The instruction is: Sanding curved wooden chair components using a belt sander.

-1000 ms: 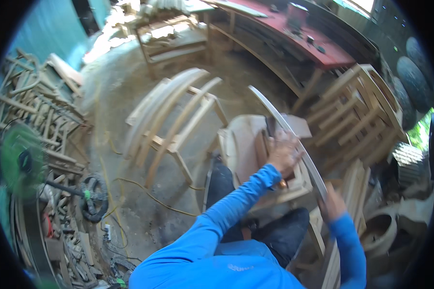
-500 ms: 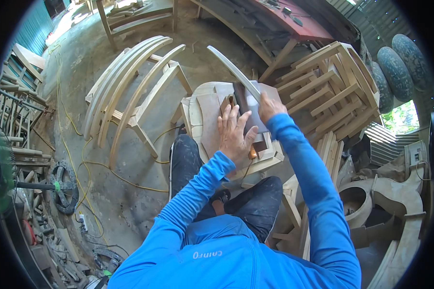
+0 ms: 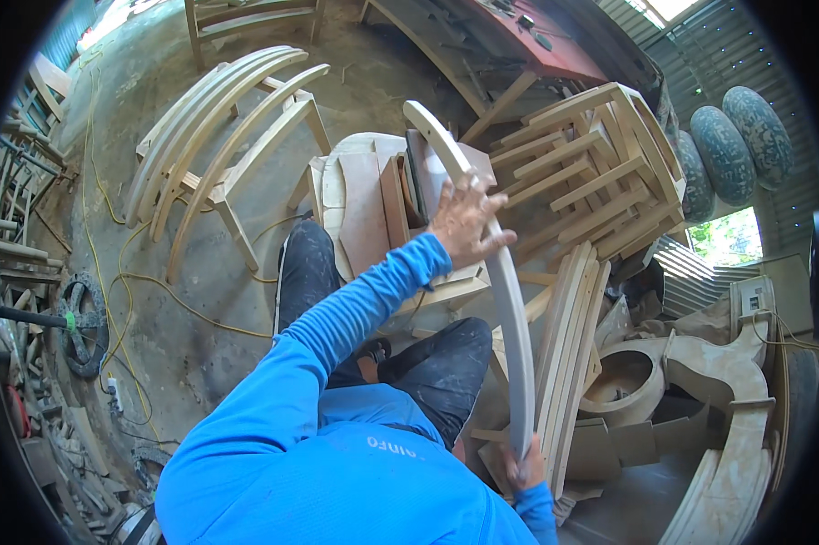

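Observation:
A long, pale curved wooden slat (image 3: 511,309) runs from beyond the work stand down to my right side. My left hand (image 3: 468,222) lies across its upper middle, fingers spread a little and bent over it. At the slat's near end, low on the right, my right hand (image 3: 526,465) is wrapped round the wood. Under the far end of the slat is a low wooden work stand (image 3: 344,195) with a brown board (image 3: 369,218) on top. A dark upright block (image 3: 394,195) and a flat, greyish sheet (image 3: 430,177) sit beside that board.
Curved-back wooden frames (image 3: 232,163) stand at the left, with a yellow cord (image 3: 178,298) on the floor. Stacked wooden frames (image 3: 600,163) are at the far right. Long wooden bars (image 3: 568,336) lean near my right arm, beside a large carved wooden piece (image 3: 714,354).
My right hand has come back toward me and down, bringing the slat along my right side. My left hand has left the work stand and moved onto the slat.

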Demonstrator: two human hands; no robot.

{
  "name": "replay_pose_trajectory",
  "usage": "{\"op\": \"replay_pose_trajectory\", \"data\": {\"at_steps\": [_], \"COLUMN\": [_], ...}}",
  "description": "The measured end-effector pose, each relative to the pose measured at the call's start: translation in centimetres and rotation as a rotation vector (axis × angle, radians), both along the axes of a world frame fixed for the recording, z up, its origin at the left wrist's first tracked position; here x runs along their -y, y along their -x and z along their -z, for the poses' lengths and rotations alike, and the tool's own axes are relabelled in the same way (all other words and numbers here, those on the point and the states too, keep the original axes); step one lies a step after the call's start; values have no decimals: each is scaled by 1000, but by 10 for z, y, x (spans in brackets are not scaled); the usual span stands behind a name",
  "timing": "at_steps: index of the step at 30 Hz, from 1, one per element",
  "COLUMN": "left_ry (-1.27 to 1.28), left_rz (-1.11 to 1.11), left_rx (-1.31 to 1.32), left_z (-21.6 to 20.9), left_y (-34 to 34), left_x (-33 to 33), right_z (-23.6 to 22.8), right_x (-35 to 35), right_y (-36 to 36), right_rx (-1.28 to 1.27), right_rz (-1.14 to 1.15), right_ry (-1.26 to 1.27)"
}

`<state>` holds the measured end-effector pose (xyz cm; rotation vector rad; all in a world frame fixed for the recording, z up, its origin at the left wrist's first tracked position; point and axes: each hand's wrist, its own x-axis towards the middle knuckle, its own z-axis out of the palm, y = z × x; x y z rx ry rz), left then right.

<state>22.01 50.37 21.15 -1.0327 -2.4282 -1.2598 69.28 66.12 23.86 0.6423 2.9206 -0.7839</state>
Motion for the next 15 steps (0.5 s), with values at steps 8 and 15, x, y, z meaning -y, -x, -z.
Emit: {"op": "replay_pose_trajectory", "data": {"at_steps": [8, 15], "left_ry": [-21, 3], "left_rz": [106, 123], "left_rx": [-21, -33], "left_z": [-3, 10], "left_y": [-65, -55], "left_x": [-43, -53], "right_z": [-17, 5], "right_x": [33, 19], "right_y": [-73, -109], "right_rx": [9, 29], "right_rz": [487, 694], "right_ry": [712, 181]}}
